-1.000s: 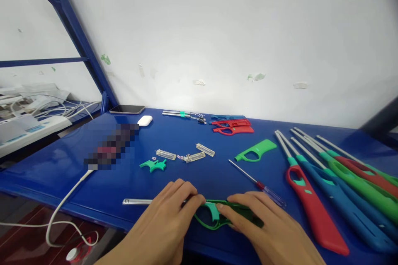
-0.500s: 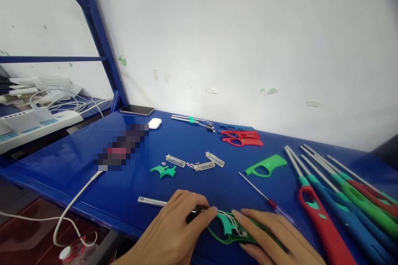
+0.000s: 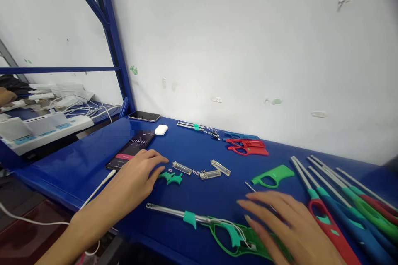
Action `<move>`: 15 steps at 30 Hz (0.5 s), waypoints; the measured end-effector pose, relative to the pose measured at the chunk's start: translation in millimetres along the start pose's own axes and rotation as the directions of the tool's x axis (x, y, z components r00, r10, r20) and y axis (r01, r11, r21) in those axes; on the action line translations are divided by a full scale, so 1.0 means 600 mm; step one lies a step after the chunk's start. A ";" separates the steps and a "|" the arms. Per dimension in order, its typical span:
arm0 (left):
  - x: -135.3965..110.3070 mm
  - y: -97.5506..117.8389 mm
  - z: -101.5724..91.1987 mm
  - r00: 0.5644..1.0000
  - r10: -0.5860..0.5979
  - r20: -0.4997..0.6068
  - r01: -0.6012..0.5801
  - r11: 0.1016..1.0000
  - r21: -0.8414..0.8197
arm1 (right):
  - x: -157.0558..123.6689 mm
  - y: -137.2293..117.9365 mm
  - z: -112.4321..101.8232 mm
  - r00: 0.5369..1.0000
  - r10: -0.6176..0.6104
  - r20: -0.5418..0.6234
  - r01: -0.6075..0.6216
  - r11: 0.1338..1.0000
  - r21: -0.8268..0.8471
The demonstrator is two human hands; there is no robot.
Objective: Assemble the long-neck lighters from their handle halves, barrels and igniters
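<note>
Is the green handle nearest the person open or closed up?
Open: the green handle shows its inside, with white wires and a teal trigger exposed.

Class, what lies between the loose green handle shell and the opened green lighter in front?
The head view shows a screwdriver there, partly covered by the right hand.

Left forearm (image 3: 82, 230) bare, enters from near left corner, goes slantwise toward far right. Left wrist (image 3: 116, 192) almost straight. Left hand (image 3: 139, 174) seen from back side, stretched forward; fingers softly bent, tips pointing right, thumb lower, with small opening between. Right hand (image 3: 290, 223) at near right, back side up, slightly blurred; fingers long, spread apart, pointing left and little far. Grip of right hand loose, not closed. Two hands well apart, left one farther.
</note>
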State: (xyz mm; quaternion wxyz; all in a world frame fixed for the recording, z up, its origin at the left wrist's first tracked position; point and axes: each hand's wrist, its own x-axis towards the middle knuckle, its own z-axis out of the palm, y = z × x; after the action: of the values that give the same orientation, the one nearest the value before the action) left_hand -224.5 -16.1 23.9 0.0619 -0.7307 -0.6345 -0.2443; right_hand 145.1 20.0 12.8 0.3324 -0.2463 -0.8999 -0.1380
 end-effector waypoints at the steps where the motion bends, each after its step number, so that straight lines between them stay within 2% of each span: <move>1: 0.000 -0.004 -0.002 1.000 -0.012 0.014 0.012 1.000 0.005 | 0.020 0.005 0.005 0.998 -0.007 0.062 0.008 1.000 -0.012; 2: 0.001 -0.006 -0.004 0.999 -0.020 0.028 0.019 1.000 0.008 | 0.041 0.010 0.012 0.988 -0.005 0.154 0.007 1.000 -0.013; 5: 0.003 -0.001 -0.005 0.997 -0.030 0.074 0.029 1.000 0.007 | 0.097 0.018 0.040 0.943 -0.020 0.331 0.044 0.997 -0.064; 9: 0.004 0.010 -0.005 0.989 -0.040 0.144 0.041 0.999 -0.006 | 0.136 0.023 0.082 0.926 -0.046 0.376 0.087 0.992 -0.091; 15: 0.018 0.003 -0.009 0.973 -0.053 0.225 0.054 0.999 0.000 | 0.136 0.037 0.124 0.929 -0.118 0.350 0.161 0.982 -0.097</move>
State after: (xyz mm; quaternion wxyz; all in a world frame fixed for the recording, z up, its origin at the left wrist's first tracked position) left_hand -223.5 -8.5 33.7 -0.0190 -0.7365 -0.6561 -0.1637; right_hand 63.7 98.4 13.9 0.1439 -0.2222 -0.9488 -0.1721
